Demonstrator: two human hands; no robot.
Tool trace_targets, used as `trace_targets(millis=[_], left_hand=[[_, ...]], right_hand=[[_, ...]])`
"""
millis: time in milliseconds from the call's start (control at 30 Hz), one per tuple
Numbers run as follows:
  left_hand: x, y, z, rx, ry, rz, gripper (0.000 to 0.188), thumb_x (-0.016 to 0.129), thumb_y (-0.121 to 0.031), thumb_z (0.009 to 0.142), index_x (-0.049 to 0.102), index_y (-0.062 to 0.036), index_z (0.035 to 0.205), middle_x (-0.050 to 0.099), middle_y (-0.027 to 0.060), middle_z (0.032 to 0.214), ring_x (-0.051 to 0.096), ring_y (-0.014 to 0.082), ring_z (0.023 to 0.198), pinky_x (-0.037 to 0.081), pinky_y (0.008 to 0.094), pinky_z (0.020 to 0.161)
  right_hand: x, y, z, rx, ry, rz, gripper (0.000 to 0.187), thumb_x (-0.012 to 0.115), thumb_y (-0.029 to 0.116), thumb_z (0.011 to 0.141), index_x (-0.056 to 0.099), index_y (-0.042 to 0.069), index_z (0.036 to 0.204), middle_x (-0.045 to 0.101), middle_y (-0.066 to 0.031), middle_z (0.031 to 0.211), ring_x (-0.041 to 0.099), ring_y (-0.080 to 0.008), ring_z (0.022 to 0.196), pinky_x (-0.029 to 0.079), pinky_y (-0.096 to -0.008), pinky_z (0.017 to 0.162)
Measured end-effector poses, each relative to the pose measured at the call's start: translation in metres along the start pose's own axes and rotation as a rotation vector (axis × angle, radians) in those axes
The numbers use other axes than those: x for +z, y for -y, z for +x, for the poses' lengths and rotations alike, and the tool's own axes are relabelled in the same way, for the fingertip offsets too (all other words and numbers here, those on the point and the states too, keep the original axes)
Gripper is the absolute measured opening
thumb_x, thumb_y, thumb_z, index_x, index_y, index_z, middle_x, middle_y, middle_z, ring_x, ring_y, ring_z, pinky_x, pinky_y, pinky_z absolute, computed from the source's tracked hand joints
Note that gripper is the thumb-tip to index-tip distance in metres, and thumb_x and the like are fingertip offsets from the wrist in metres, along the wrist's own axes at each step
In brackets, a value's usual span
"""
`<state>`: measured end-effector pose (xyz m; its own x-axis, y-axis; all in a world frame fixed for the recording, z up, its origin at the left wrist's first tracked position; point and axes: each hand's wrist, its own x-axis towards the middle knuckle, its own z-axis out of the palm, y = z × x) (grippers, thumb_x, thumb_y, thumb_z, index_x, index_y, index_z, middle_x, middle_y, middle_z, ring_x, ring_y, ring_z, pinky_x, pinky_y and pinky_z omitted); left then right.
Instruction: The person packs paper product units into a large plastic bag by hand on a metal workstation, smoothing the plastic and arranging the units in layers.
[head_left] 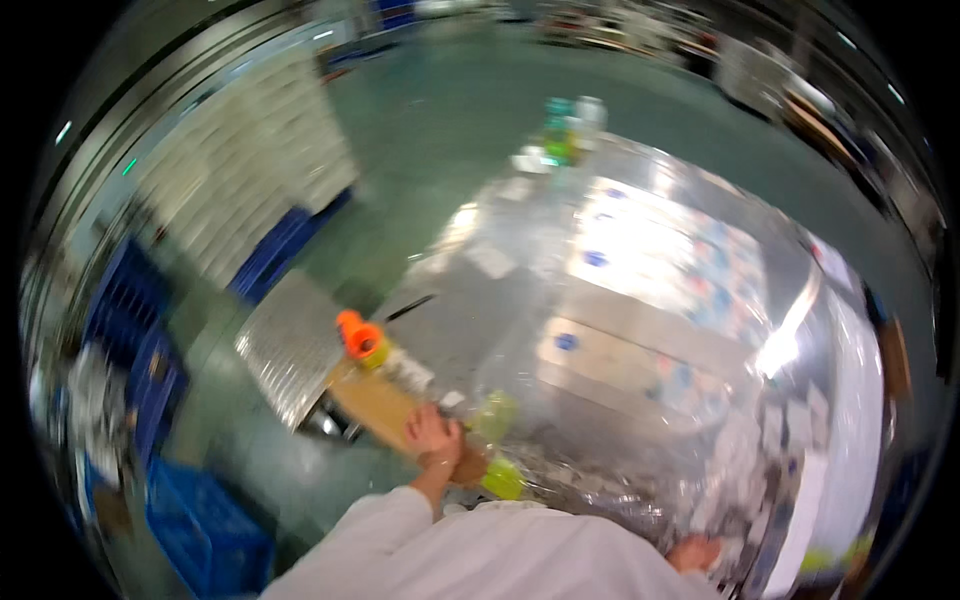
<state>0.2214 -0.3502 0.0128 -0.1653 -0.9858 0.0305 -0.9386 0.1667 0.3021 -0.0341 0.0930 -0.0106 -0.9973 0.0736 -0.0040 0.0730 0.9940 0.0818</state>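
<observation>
My left hand (435, 440) lies on a long brown cardboard piece (375, 400) at the table's near left edge, its fingers looking somewhat spread on top. Yellow-green pieces (503, 478) lie just right of it. Orange and yellow rolls (362, 340) stand beyond the cardboard's far end. My right hand (695, 553) is low at the near right, beside crumpled clear film and small white pieces (735, 480). Motion blur smears its fingers. Flat printed sheets or panels (640, 370) lie under shiny clear film on the table (470, 320).
Green and clear bottles (560, 130) stand at the table's far corner. A bubble-wrapped block (290, 345) is left of the table. Further left are stacked white boxes (250, 150) on a blue pallet (275, 250) and a blue crate (205, 530). White rolled material (850, 390) lines the right edge.
</observation>
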Motion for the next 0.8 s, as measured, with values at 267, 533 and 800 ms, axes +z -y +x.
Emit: trace_targets(millis=[267, 533, 800], left_hand=[[0.030, 0.015, 0.004, 0.171, -0.206, 0.083, 0.051, 0.051, -0.033, 0.078, 0.042, -0.0065, 0.121, 0.037, 0.0093, 0.130, 0.031, 0.0305, 0.120, 0.019, 0.0428, 0.101], [0.053, 0.031, 0.013, 0.235, -0.336, 0.159, 0.045, 0.051, -0.029, 0.079, 0.046, -0.0053, 0.117, 0.043, 0.0095, 0.126, 0.038, 0.0289, 0.114, 0.026, 0.0415, 0.096], [0.031, 0.025, -0.003, 0.163, -0.329, 0.168, 0.045, 0.051, -0.028, 0.078, 0.046, -0.0038, 0.115, 0.047, 0.0120, 0.120, 0.039, 0.0297, 0.113, 0.028, 0.0417, 0.093]], right_hand=[[0.025, 0.009, -0.016, 0.363, -0.291, 0.190, 0.044, 0.041, 0.027, 0.081, 0.041, 0.006, 0.120, 0.035, -0.0139, 0.130, 0.028, -0.0289, 0.122, 0.020, -0.0457, 0.098], [0.009, 0.010, -0.020, 0.357, -0.358, 0.257, 0.044, 0.045, 0.025, 0.078, 0.043, 0.005, 0.118, 0.035, -0.0151, 0.128, 0.028, -0.0302, 0.120, 0.021, -0.0465, 0.097], [0.011, 0.019, -0.012, 0.323, -0.359, 0.270, 0.045, 0.045, 0.026, 0.079, 0.041, 0.006, 0.119, 0.035, -0.0142, 0.128, 0.028, -0.0295, 0.120, 0.021, -0.0461, 0.097]])
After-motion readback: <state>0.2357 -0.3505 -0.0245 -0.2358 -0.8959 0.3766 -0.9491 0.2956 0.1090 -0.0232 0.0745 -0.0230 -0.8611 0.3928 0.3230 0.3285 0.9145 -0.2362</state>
